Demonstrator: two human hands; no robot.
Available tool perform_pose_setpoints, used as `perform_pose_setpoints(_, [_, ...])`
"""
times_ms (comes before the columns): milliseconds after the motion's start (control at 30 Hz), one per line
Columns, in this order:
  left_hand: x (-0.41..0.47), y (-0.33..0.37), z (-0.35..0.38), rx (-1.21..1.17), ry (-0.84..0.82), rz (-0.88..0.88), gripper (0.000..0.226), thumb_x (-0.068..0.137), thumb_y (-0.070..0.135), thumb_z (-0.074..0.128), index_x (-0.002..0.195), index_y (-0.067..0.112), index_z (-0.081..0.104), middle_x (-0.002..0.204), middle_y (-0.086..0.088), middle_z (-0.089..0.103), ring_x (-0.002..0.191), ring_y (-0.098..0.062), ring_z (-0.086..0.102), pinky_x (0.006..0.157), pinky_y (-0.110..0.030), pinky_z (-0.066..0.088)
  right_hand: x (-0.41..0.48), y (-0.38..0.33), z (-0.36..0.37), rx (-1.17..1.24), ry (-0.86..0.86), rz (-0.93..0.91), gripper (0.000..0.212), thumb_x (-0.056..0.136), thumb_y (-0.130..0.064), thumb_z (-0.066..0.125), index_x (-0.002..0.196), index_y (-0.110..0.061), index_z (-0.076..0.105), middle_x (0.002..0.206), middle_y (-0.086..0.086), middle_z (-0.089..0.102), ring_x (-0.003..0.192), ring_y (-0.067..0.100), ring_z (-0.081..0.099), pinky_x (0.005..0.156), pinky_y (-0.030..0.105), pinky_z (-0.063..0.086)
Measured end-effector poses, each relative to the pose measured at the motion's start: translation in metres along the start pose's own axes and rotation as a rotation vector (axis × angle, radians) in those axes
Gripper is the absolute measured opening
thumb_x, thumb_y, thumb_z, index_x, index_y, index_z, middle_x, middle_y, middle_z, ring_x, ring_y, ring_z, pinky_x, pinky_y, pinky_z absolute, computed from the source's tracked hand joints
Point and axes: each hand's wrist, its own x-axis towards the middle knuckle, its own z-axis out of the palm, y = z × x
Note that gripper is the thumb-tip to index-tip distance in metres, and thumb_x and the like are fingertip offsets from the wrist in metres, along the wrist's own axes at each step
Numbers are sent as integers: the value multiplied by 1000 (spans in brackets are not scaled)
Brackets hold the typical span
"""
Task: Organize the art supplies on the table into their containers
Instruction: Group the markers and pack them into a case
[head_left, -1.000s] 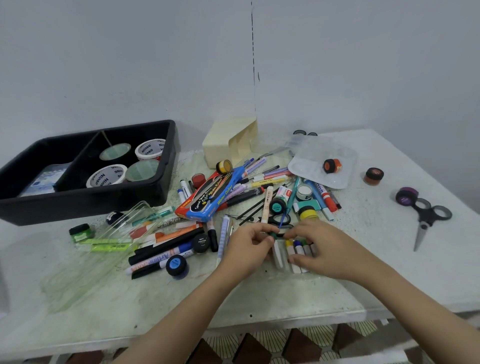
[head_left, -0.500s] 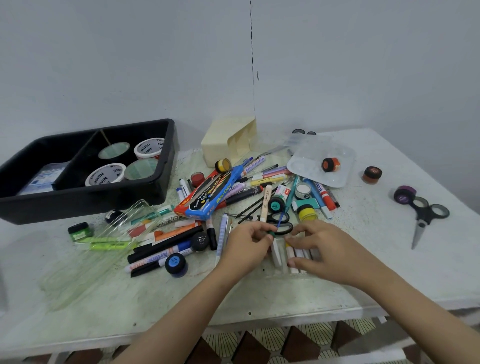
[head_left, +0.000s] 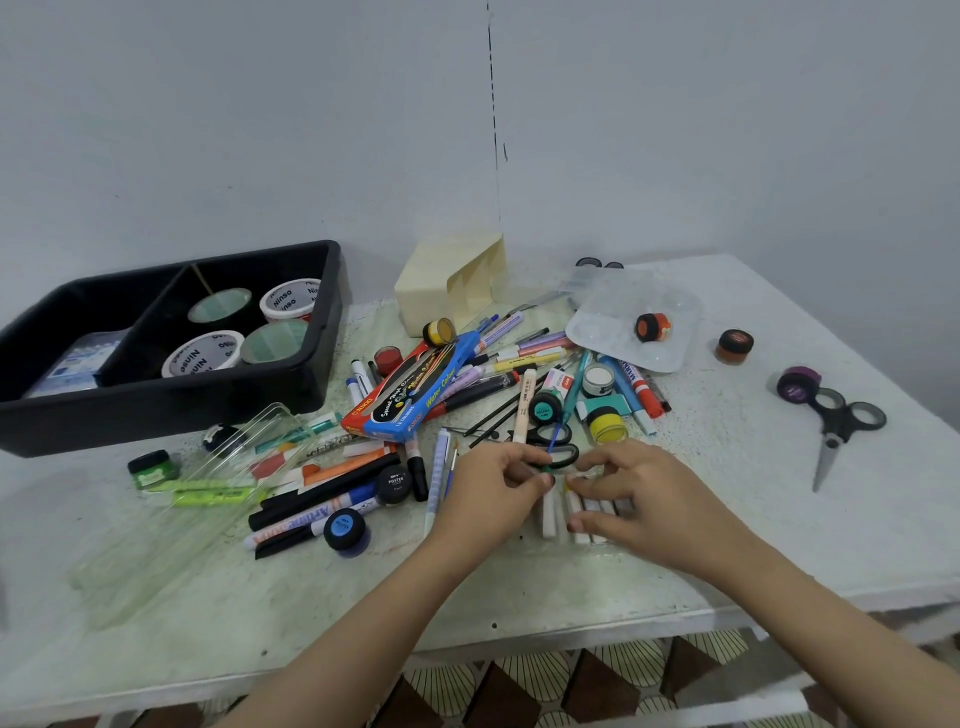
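Here, the left grip (head_left: 498, 493) pinches a small green-tipped piece (head_left: 546, 469); the right grip (head_left: 660, 499) curls round a row of white sticks (head_left: 551, 514) on the stained white desk (head_left: 779, 519). Loose markers (head_left: 332, 488) lie beyond, a black tray (head_left: 171, 410) sits far left, and a grey wall (head_left: 727, 130) stands behind.

Left hand (head_left: 485, 501), right hand (head_left: 662, 501) bare; forearms (head_left: 810, 613) bare (whole visible length).

Behind, a plain pale grey wall (head_left: 260, 130), split by a thin dark vertical line (head_left: 494, 130) running downward. In front, a white desk (head_left: 857, 519) with a speckled, green-stained top and a worn front edge, evenly and softly lit. Below, floor (head_left: 524, 686) tiled in brown and cream fan patterns.
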Motion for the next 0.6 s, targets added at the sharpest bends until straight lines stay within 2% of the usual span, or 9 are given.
perform_pose_setpoints(100, [-4, 0, 3, 66, 4, 37, 21, 83, 21, 70, 104, 20, 70, 76, 6, 65, 66, 0, 57, 61, -9, 45, -1, 0, 0, 12, 5, 10, 49, 74, -64, 51, 98, -28, 75, 104, -5, 67, 93, 13, 60, 74, 32, 48])
perform_pose_setpoints(200, [-8, 2, 5, 156, 14, 105, 24, 85, 25, 68, 108, 21, 69, 78, 6, 64, 64, -1, 55, 63, -13, 46, -1, 0, 0, 25, 5, 11, 52, 75, -65, 48, 100, -29, 74, 105, -6, 66, 94, 12, 58, 76, 31, 46])
perform_pose_setpoints(267, [-9, 4, 3, 136, 13, 111, 24, 85, 25, 67, 109, 23, 68, 78, 4, 65, 63, -1, 55, 62, -13, 47, -2, 1, 1, 31, 5, 13, 53, 75, -66, 47, 101, -29, 74, 105, -7, 66, 95, 12, 58, 77, 30, 45])
perform_pose_setpoints(367, [-8, 5, -5, 54, -67, 78, 28, 80, 19, 73, 107, 22, 69, 82, 5, 65, 68, -1, 59, 65, -13, 48, -2, 2, 2, 21, 12, 6, 54, 75, -66, 46, 101, -28, 74, 105, -7, 66, 95, 12, 58, 77, 29, 45])
perform_pose_setpoints(500, [-6, 6, -16, 173, -238, 118, 41, 78, 12, 73, 117, 19, 66, 94, 0, 62, 78, -3, 59, 70, -10, 48, -1, 2, 3, 23, 29, -1, 55, 75, -66, 46, 101, -27, 74, 105, -7, 66, 94, 12, 58, 77, 32, 47])
perform_pose_setpoints(600, [-4, 7, -19, 217, -293, 141, 46, 78, 10, 73, 122, 16, 62, 95, 0, 58, 81, -5, 58, 71, -8, 47, -2, 3, 3, 36, 32, -2, 55, 75, -66, 47, 102, -27, 74, 105, -6, 66, 95, 12, 58, 78, 32, 47])
